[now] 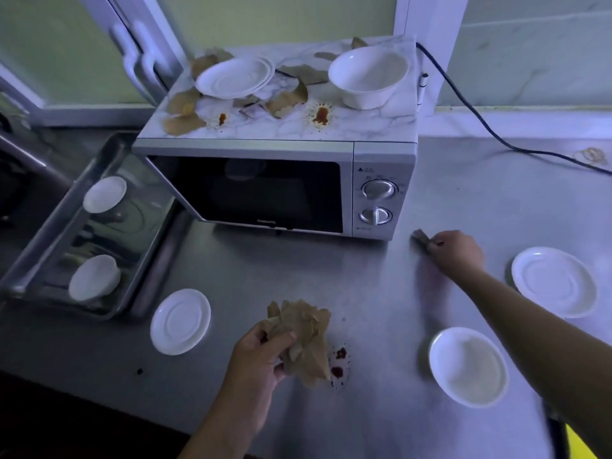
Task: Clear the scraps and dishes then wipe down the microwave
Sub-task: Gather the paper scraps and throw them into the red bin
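Observation:
A white microwave (381, 160) stands on the steel counter, door shut. On its marbled top lie several brown paper scraps (287, 101), a stack of white saucers (231, 77), a white bowl (367, 76) and two brown sauce stains (321, 114). My left hand (261, 354) grips a crumpled bunch of brown paper scraps (304, 336) over the counter's front. My right hand (455, 248) pinches a small brown scrap (420, 236) on the counter, just right of the microwave's front corner.
A steel tray (145, 270) at the left holds two white cups (105, 193). White saucers lie at the front left (180, 321) and the right (554, 281), and a white bowl (468, 366) stands front right. Red sauce drops (339, 362) mark the counter. A black cord (480, 117) trails right.

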{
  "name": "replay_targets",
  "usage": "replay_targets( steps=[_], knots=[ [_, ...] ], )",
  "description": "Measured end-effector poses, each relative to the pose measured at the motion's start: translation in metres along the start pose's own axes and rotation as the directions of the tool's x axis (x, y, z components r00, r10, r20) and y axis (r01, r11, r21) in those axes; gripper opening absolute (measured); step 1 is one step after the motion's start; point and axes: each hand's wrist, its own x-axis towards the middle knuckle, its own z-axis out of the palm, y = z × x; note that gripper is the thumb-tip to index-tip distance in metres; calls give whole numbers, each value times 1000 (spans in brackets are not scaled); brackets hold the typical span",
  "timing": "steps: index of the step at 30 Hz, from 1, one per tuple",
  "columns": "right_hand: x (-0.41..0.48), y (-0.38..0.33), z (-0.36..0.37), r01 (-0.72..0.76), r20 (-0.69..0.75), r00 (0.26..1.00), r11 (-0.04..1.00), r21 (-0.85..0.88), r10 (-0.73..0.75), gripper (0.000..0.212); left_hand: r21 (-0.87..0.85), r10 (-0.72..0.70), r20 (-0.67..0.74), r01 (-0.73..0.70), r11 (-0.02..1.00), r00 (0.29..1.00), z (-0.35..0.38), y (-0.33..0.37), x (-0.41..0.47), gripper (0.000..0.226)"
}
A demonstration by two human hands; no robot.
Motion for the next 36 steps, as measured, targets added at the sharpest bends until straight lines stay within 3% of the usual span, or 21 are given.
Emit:
replay_targets(
  steps=[4,6,7,9,11,13,16,18,21,24,27,33,36],
  knots=[
    [-84,-32,-9,-28,-12,999,916,399,35,16,61,24,-22,-22,998,999,-21,-1,-5,16],
    [-136,-51,-15,-38,57,998,745,666,0,14,104,55,7,-55,993,998,-32,2,-10,14],
    [-165,-61,-19,-50,118,991,630,775,-66,9,116,69,31,-72,991,997,-37,4,-13,24],
    [-223,-82,-23,-112,214,959,446,888,-185,6,105,86,77,-94,990,993,-47,8,-19,36],
    [-275,-100,-18,-160,264,935,381,910,-236,14,119,115,136,-131,984,984,-59,9,-25,31],
    [-313,-110,-4,-128,242,942,414,901,-234,19,143,138,219,-171,975,966,-71,9,-29,20],
    [-354,-115,20,-56,119,989,514,856,-90,12,191,126,376,-210,959,918,-93,5,-37,19],
    [-379,-116,30,-17,34,999,505,863,-24,5,247,83,470,-221,944,879,-107,-3,-42,22],
    [-423,-115,44,17,-51,997,511,859,53,18,290,-6,585,-203,935,811,-124,-21,-54,25],
    [-469,-106,60,-48,-26,984,407,912,175,17,313,-119,694,-149,938,710,-134,-41,-69,26],
    [-507,-85,72,-110,12,955,316,942,297,33,386,-229,765,-143,911,603,-133,-59,-83,29],
    [-577,-36,61,-175,156,970,89,981,187,34,527,-452,808,-120,841,377,-98,-92,-119,39],
    [-597,-6,62,-132,134,936,-30,991,324,33,598,-529,786,-172,783,321,-68,-112,-140,36]
  ],
)
